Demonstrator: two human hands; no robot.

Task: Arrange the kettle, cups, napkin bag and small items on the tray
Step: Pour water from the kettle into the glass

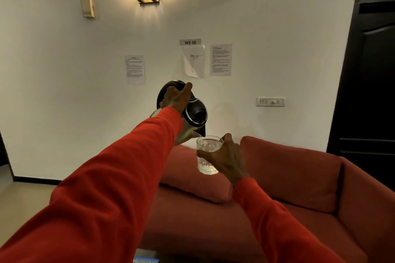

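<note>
The electric kettle (188, 117) is held high in the air, in front of the white wall (64, 92), and it is tilted forward so that its spout points down to the right. The spout is just above the rim of a clear drinking glass (208, 153), almost touching it. This position is probably chosen for pouring: the glass is kept directly under the spout so that the water falls inside and not on the red sofa (288, 177) below. Some clear liquid seems to be in the glass already, but a stream of water cannot be made out.

The kettle is carried by the left hand (176, 98). The fingers are curled around the black handle at the top, and the thumb is stretched along the upper part of the handle, near the lid. The grip looks firm, which is needed because a tilted kettle pulls downward at the spout side.

The glass is gripped by the right hand (226, 160). The fingers are wrapped around its side from the right, and the thumb is laid near the rim. The glass is kept nearly upright.

Both arms are covered by red sleeves (111, 188). The tray is not seen; only a small part of something blue is visible at the bottom edge, and it cannot be identified. The napkin bag and the small items are also out of view, so the arranging is judged as not yet finished.
</note>
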